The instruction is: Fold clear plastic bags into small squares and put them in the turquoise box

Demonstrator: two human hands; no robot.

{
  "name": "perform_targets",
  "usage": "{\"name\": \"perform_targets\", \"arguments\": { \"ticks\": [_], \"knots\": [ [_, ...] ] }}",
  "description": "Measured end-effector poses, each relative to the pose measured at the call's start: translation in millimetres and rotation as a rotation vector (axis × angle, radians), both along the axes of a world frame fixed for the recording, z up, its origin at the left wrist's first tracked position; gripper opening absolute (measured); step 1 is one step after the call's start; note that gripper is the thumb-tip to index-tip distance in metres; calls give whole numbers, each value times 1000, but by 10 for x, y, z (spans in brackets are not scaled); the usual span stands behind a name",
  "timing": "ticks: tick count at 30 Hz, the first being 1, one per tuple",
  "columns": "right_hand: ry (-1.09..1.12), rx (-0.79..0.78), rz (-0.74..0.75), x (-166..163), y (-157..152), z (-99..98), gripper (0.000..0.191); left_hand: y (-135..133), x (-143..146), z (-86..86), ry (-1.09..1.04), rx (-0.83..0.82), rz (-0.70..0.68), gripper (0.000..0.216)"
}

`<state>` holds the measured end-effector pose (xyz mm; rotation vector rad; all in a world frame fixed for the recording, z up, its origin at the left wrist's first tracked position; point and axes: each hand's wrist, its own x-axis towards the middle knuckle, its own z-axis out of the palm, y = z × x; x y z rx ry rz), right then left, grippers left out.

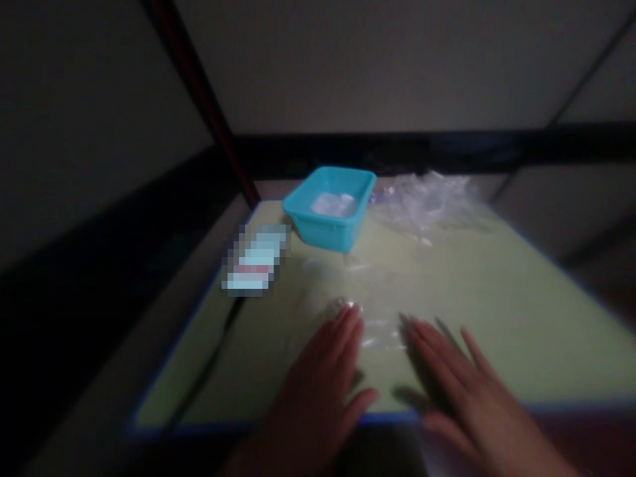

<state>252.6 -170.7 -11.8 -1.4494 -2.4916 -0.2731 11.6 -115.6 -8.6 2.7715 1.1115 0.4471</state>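
Note:
A clear plastic bag (368,281) lies flat on the yellow-green board (497,285), its outline hard to make out in the dim, blurred view. Fingers stretched forward, my left hand (330,371) rests at the near left part of the plastic, touching it with the fingertips. My right hand (462,387) is open too, thumb apart, at the plastic's near right side; whether it touches the sheet I cannot tell. Neither hand grips anything. Beyond them stands a turquoise basket (325,232) with something whitish and clear inside.
Crumpled clear plastic (434,199) is heaped at the back right of the board. To the left lies a pixelated phone-like object (256,262), with a dark cable (218,344) running toward the near edge. The board has a blue edge; walls rise behind and left.

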Motion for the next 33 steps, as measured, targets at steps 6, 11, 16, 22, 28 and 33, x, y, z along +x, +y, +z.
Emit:
{"name": "perform_targets", "arguments": {
  "ticks": [6, 11, 16, 22, 28, 33],
  "knots": [
    [-30, 1, 50, -143, 42, -88, 84, 99, 251, -95, 3, -116, -91, 76],
    [-66, 28, 50, -144, -42, -87, 81, 95, 230, -96, 11, -116, -113, 71],
    [-82, 42, 53, -186, -102, -72, 79, 88, 234, -58, 19, -108, -127, 66],
    [-74, 54, 13, -248, -55, -80, 81, 103, 244, -53, 46, -128, -130, 67],
    [-134, 114, -91, -47, -200, -129, 79, 122, 233, -39, 40, -137, -149, 66],
    [-171, 107, -142, 233, -369, -131, 75, 131, 237, -76, 54, -144, -159, 68]
  ]
}}
